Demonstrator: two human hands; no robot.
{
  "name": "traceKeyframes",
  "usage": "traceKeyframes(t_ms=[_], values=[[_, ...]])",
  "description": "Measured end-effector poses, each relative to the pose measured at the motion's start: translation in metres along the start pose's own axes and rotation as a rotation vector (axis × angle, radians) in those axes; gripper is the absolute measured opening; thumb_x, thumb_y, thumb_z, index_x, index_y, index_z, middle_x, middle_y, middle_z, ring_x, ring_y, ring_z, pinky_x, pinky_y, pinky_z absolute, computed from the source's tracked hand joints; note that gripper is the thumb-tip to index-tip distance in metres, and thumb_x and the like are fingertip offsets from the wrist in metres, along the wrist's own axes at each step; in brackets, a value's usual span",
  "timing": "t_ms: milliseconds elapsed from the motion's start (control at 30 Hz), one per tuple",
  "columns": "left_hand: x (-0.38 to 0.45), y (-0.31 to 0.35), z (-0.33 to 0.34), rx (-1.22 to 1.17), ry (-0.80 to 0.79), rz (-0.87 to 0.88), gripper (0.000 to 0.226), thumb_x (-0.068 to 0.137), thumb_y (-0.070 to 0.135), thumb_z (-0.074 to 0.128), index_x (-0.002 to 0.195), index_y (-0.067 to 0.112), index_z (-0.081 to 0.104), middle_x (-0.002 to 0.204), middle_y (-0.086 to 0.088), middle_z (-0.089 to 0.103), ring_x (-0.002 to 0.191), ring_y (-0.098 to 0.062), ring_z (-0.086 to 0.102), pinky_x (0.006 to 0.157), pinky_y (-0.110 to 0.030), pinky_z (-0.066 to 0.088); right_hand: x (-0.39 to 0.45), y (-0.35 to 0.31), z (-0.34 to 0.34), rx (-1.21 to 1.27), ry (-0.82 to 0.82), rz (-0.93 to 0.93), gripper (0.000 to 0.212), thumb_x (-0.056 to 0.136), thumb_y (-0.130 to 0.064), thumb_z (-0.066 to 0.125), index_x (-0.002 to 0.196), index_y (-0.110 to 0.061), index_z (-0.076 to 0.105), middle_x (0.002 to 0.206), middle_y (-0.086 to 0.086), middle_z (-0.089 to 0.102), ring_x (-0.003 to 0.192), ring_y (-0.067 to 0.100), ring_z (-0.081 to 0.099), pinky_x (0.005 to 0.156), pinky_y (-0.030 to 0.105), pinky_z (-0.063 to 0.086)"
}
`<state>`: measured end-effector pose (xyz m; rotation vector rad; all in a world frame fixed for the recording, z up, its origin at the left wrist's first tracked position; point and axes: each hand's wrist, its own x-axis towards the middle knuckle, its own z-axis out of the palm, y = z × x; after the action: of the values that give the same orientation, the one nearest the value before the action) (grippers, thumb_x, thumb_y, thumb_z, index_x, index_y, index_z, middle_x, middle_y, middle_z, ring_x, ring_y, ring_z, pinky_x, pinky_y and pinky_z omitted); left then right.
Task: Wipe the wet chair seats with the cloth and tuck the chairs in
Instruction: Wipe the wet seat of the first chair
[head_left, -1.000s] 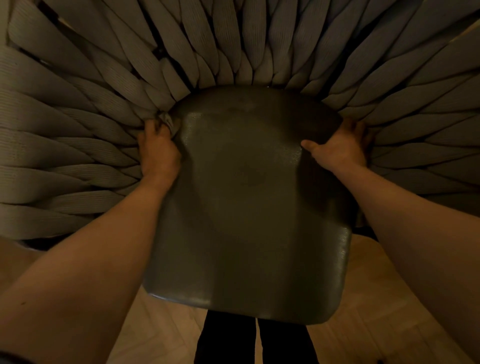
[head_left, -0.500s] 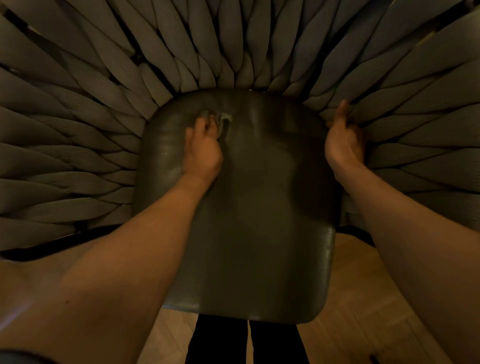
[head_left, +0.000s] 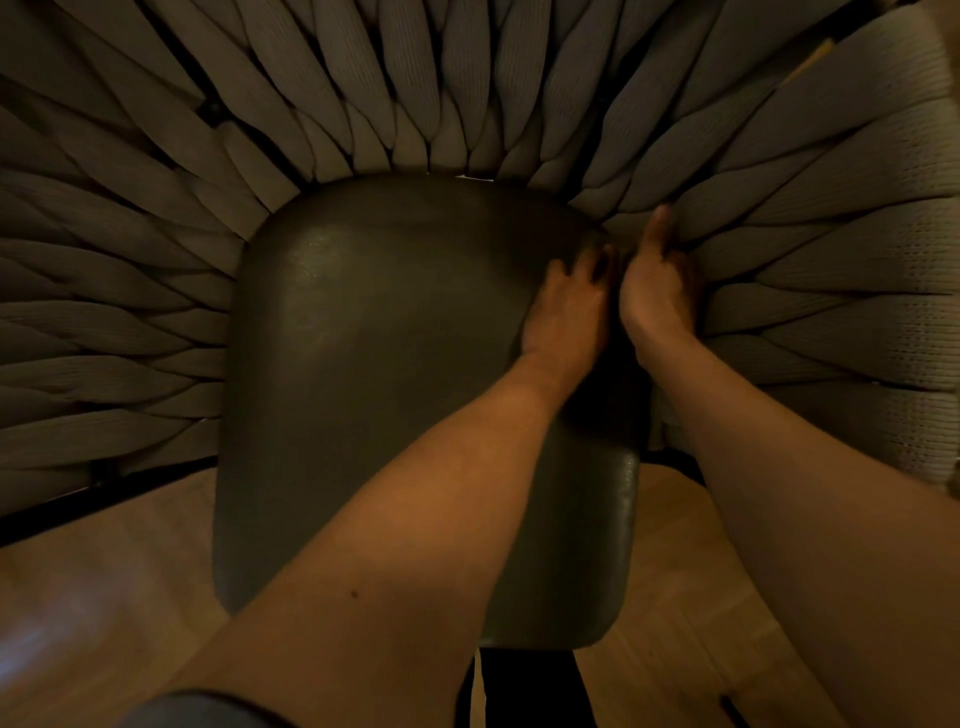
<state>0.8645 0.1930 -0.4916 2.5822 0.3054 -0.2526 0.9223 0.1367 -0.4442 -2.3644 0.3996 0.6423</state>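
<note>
At the seat's (head_left: 395, 395) far right corner, the left hand (head_left: 569, 304), clenched on the barely visible cloth (head_left: 597, 254), had swept across from the left, while the right hand (head_left: 657, 291) gripped the webbing (head_left: 779, 291), so that strip looked wiped.

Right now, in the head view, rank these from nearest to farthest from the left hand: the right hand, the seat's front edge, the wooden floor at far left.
From the left hand:
1. Right hand, right beside it at the seat's right rear corner.
2. Seat's front edge, below, toward the person.
3. Wooden floor, far lower left.
</note>
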Motion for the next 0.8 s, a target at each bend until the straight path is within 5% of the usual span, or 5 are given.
traceKeyframes(t_ms=[133,300,433,567,800], values=[[0.001,0.013,-0.001,-0.054,-0.057,-0.012,0.045,0.099,0.019,0.044,0.144,0.011,0.040,0.143,-0.008,0.042,0.113,-0.032,0.047,0.093,-0.038,0.045,0.001,0.006,0.003,0.004,0.008,-0.054,0.065,0.110,-0.050,0.021,0.129,-0.008,0.067,0.137,0.016,0.062,0.130,0.030,0.054,0.106,0.033,0.037],[-0.003,-0.018,-0.014,0.188,-0.006,0.145,0.046,0.095,0.016,0.044,0.141,0.012,0.045,0.142,-0.012,0.042,0.100,-0.034,0.050,0.077,-0.037,0.041,0.002,0.007,0.004,-0.068,-0.020,-0.129,0.046,0.108,-0.041,0.041,0.132,-0.009,0.063,0.137,0.015,0.062,0.130,0.030,0.053,0.101,0.030,0.038],[-0.007,-0.048,-0.037,0.212,0.020,0.017,0.044,0.097,0.016,0.042,0.141,0.012,0.045,0.143,-0.009,0.038,0.105,-0.036,0.046,0.082,-0.040,0.041,-0.001,-0.002,0.011,-0.133,-0.024,-0.191,0.041,0.101,-0.037,0.056,0.132,-0.010,0.061,0.133,0.015,0.064,0.127,0.033,0.056,0.103,0.036,0.044],[-0.012,-0.088,-0.055,0.246,0.065,-0.129,0.036,0.099,0.015,0.039,0.131,0.006,0.052,0.138,-0.011,0.040,0.103,-0.037,0.045,0.080,-0.041,0.041,-0.002,-0.023,0.019,-0.240,-0.097,-0.300,0.060,0.096,-0.041,0.064,0.146,-0.011,0.050,0.146,0.014,0.054,0.137,0.033,0.048,0.110,0.039,0.042],[-0.039,-0.164,-0.082,0.291,0.166,-0.323,0.037,0.095,0.007,0.037,0.128,0.004,0.054,0.131,-0.017,0.043,0.100,-0.040,0.045,0.080,-0.048,0.044,-0.003,-0.035,0.035,-0.555,-0.271,-0.271,0.099,0.084,-0.061,0.073,0.161,-0.029,0.020,0.168,0.004,0.011,0.155,0.036,0.007,0.122,0.055,0.024]])
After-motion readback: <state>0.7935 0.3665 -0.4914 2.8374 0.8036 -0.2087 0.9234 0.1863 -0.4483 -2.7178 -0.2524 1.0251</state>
